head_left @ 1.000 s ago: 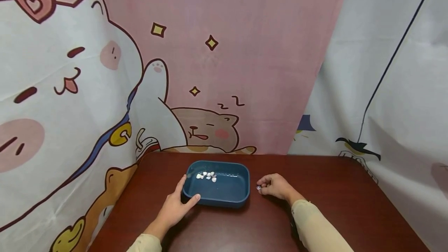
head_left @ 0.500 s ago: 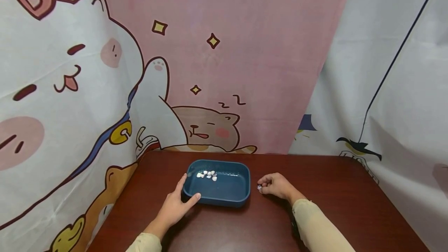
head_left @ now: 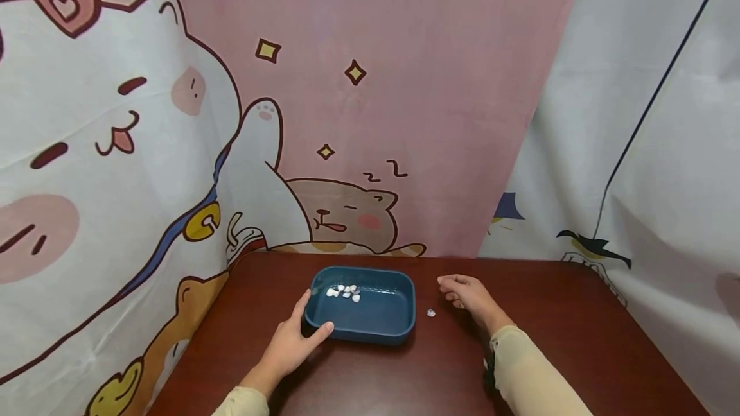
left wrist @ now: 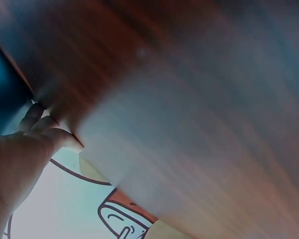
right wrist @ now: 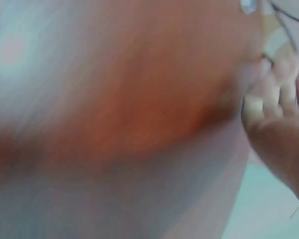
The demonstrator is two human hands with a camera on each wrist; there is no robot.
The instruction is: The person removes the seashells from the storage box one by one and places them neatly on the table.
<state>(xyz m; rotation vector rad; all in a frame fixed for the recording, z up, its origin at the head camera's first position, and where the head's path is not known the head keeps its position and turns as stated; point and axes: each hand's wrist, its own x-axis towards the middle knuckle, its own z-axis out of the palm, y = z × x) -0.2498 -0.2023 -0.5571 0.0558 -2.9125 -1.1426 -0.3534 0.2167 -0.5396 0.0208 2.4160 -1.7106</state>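
Note:
In the head view, my left hand [head_left: 289,341] is at the near left corner of a dark blue rectangular tray [head_left: 370,330]. Its spread fingers touch the left side, and the thumb rests by the front rim. Several small white pieces [head_left: 347,291], like pebbles or shells, lie in the tray's left half. A single small whitish piece [head_left: 430,313] sits on the table to the right of the tray. My right hand [head_left: 471,299] hovers just beyond and right of that piece, fingers loosely bent, nothing visible in them. The left wrist view shows the left fingers [left wrist: 47,124] beside the blue tray.
A dark reddish-brown table [head_left: 381,377] bears everything. Behind it hangs a pink and white cloth [head_left: 439,114] printed with cartoon animals, which also closes off the left and right sides. Both wrist views are largely blurred tabletop.
My right hand has let go of the small whitish piece, leaving it on the table, and has moved away to the right and farther back. The left hand stays at the tray.

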